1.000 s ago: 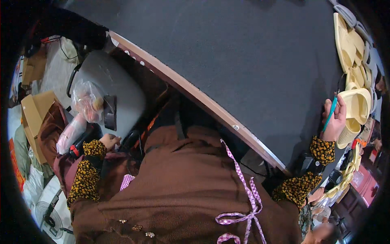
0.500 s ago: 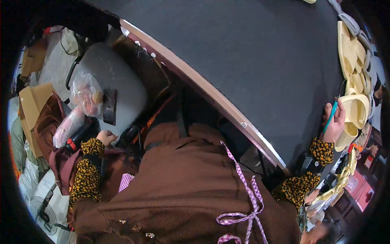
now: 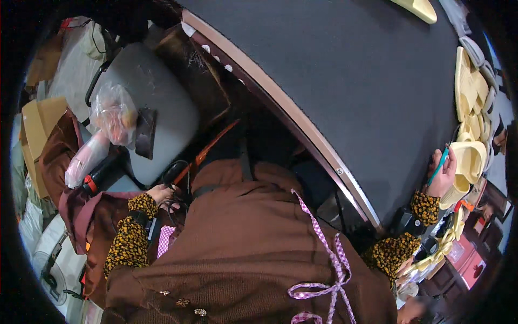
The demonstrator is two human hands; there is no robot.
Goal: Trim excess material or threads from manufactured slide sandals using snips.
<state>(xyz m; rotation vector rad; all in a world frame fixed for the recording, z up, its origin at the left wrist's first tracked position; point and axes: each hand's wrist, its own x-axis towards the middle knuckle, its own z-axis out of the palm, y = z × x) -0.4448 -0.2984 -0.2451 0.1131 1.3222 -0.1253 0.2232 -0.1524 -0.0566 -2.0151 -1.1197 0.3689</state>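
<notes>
At the right edge of the dark table [image 3: 345,75], my right hand [image 3: 443,178] is closed around a slim teal-handled tool [image 3: 438,164]; its exact kind does not show. Right beside that hand stand cream-yellow slippers [image 3: 470,157] in a row along the edge. My left hand [image 3: 161,194] is low at my left side, by the seat of a grey chair [image 3: 162,81]. Its fingers are bent in among thin black cords [image 3: 175,204], and what they grip, if anything, is hard to make out.
On the chair lie a clear plastic bag [image 3: 113,113] with reddish things in it and a dark phone-like slab [image 3: 145,132]. Cardboard boxes [image 3: 40,146] stand at far left. Another cream slipper [image 3: 418,8] lies at the table's far side. Part of another person [image 3: 413,310] shows at lower right.
My left hand has moved right and slightly down, from the chair's edge to the black cords. The view has shifted, bringing more of the far slipper in. My right hand keeps the teal-handled tool.
</notes>
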